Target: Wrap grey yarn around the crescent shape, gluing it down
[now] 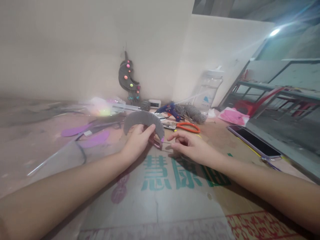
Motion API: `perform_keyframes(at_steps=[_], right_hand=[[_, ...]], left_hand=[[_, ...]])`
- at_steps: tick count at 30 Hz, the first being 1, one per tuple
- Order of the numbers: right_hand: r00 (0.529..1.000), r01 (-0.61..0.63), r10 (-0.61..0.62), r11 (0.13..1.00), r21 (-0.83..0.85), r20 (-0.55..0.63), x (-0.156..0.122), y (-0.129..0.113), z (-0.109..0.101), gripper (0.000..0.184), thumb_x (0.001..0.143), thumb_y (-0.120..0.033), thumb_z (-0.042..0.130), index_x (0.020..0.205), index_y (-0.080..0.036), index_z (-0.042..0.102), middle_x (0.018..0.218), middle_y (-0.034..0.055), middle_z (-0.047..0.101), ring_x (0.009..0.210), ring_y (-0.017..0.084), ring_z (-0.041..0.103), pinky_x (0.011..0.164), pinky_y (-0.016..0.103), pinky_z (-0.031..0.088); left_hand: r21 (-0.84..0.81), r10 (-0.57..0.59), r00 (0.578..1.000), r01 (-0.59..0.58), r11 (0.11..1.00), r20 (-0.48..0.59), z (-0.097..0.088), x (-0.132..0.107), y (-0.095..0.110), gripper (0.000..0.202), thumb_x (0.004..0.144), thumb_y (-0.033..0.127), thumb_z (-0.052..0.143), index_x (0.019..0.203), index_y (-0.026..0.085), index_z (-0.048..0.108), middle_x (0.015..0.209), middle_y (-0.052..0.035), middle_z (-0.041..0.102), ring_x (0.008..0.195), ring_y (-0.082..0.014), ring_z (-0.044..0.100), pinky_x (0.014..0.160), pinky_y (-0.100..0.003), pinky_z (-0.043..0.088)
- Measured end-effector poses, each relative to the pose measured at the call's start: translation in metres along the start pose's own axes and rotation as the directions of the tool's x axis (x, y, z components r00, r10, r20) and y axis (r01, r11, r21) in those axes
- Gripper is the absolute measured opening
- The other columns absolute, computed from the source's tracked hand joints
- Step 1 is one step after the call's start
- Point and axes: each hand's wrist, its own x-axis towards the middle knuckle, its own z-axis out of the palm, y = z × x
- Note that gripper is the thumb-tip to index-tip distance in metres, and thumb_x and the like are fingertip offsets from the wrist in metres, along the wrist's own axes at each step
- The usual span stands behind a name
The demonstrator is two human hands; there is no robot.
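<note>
A crescent shape wrapped in grey yarn (142, 116) is held up in my left hand (138, 138), thumb on its near face and fingers behind. A bit of purple shows at its lower right tip. Just right of that tip is my right hand (187, 145), fingers curled, with thumb and forefinger pinching what looks like a thin strand of grey yarn that runs to the crescent. The strand is blurred. Behind my hands lie orange-handled scissors (187, 127), a blue glue gun (170, 110) and a ball of grey yarn (193, 112).
Printed cardboard (160, 206) covers the table. Purple crescent pieces (76, 130) and plastic bags (102, 106) lie left. A finished crescent ornament (126, 76) hangs on the wall. A clear bottle (208, 90), pink packet (233, 116) and phone (253, 141) are right.
</note>
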Motion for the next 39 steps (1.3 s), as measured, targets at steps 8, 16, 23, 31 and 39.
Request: perform_keyframes(at_steps=[8, 16, 23, 31, 39], right_hand=[[0.958, 0.213, -0.27, 0.898, -0.386, -0.099, 0.004, 0.01, -0.006, 0.018, 0.091, -0.031, 0.057, 0.083, -0.021, 0.07, 0.079, 0.0022, 0.07, 0.07, 0.016, 0.059, 0.066, 0.028, 0.043], [0.965, 0.174, -0.228, 0.924, -0.34, -0.126, 0.004, 0.001, -0.005, 0.018, 0.09, -0.029, 0.058, 0.079, -0.02, 0.069, 0.072, 0.0004, 0.067, 0.065, 0.014, 0.056, 0.062, 0.026, 0.04], [0.97, 0.175, -0.218, 0.934, -0.311, -0.109, 0.006, 0.008, -0.004, 0.019, 0.09, -0.032, 0.057, 0.08, -0.02, 0.068, 0.072, 0.0007, 0.066, 0.066, 0.015, 0.056, 0.064, 0.027, 0.041], [0.978, 0.161, -0.184, 0.966, -0.203, -0.095, 0.007, 0.008, -0.005, 0.021, 0.09, -0.033, 0.053, 0.085, -0.02, 0.068, 0.078, 0.0011, 0.065, 0.073, 0.016, 0.057, 0.068, 0.027, 0.042], [1.0, 0.011, -0.011, 0.997, 0.081, -0.003, 0.012, 0.011, -0.002, 0.032, 0.085, -0.049, 0.057, 0.082, -0.018, 0.063, 0.062, -0.0041, 0.049, 0.055, 0.011, 0.044, 0.053, 0.025, 0.035]], left_hand=[[-0.064, -0.091, 0.995, 0.089, 0.994, -0.033, 0.003, -0.002, -0.002, 0.027, 0.079, 0.038, 0.063, 0.063, 0.019, 0.051, 0.052, -0.0011, 0.065, 0.049, -0.0185, 0.066, 0.054, -0.031, 0.057], [0.042, -0.094, 0.995, 0.095, 0.995, -0.019, 0.0, 0.003, -0.011, 0.027, 0.078, 0.04, 0.064, 0.062, 0.02, 0.055, 0.06, -0.0022, 0.067, 0.06, -0.0183, 0.067, 0.059, -0.029, 0.055], [0.061, -0.065, 0.998, 0.064, 0.996, 0.021, 0.0, 0.002, -0.01, 0.025, 0.078, 0.038, 0.063, 0.062, 0.019, 0.058, 0.061, -0.0032, 0.067, 0.063, -0.0178, 0.067, 0.061, -0.027, 0.053], [0.168, -0.029, 0.995, 0.013, 0.986, 0.094, -0.001, 0.001, -0.004, 0.03, 0.077, 0.04, 0.062, 0.063, 0.014, 0.065, 0.059, -0.007, 0.068, 0.057, -0.0184, 0.065, 0.059, -0.027, 0.051], [0.315, 0.01, 0.994, -0.045, 0.948, 0.112, 0.002, -0.002, 0.004, 0.029, 0.077, 0.038, 0.062, 0.057, 0.018, 0.06, 0.057, -0.0039, 0.067, 0.059, -0.0173, 0.062, 0.058, -0.026, 0.048]])
